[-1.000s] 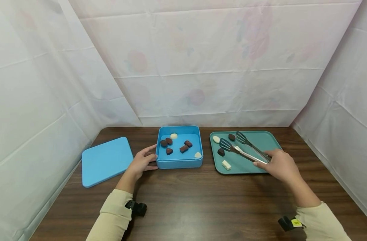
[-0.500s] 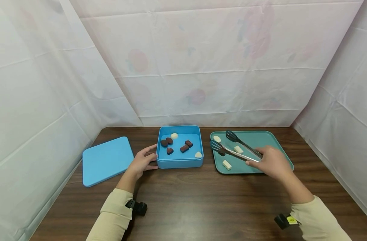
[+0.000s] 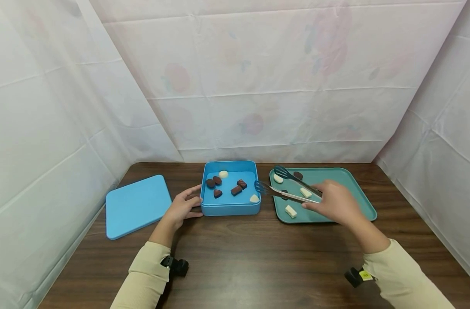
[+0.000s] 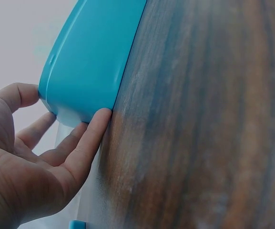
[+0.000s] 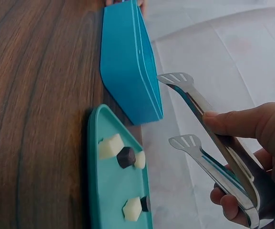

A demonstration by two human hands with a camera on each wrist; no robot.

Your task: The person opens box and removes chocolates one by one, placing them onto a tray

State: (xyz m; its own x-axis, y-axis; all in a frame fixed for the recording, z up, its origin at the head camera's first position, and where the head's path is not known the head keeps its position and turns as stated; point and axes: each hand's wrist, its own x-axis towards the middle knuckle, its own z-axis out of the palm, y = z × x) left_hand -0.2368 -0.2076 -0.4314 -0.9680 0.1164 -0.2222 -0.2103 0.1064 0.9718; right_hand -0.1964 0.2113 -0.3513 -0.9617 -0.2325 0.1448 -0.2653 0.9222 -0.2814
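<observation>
My right hand (image 3: 337, 204) grips slotted metal tongs (image 5: 223, 143) above the green tray (image 3: 343, 180). The tongs stand spread, with nothing between their tips. In the head view one tip overlaps the right rim of the blue box (image 3: 228, 210); the other lies over the tray's far left corner. Several dark and white chocolates (image 3: 236, 190) lie in the box. On the tray are more pieces, among them a white chocolate (image 3: 290, 211) and a dark chocolate (image 5: 126, 157). My left hand (image 4: 46, 167) touches the box's left side with extended fingertips.
A flat blue lid (image 3: 138, 207) lies left of the box on the dark wooden table (image 3: 235, 262). White cloth (image 3: 235, 86) hangs behind the table and along both sides.
My right hand has moved left with the tongs, from over the tray toward the box. A dark chocolate at the tray's back shows again. The left hand and box stay put.
</observation>
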